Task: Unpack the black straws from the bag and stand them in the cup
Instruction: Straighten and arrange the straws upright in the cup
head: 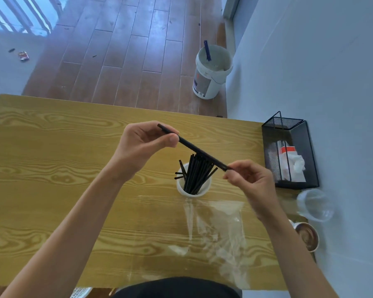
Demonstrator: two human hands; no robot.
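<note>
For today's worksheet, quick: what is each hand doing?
Left hand: pinching the thin black plastic straw.
Right hand: pinching the same straw's other end.

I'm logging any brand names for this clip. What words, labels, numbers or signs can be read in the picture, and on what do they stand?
No text can be read.
White plastic bucket on the floor: grey label with a red mark, too blurred to read.
Red and white packet in the black wire mesh basket: no legible print.
Small red wrapper on the floor: too small to read.
Clear plastic bag and white cup: no print visible.
</note>
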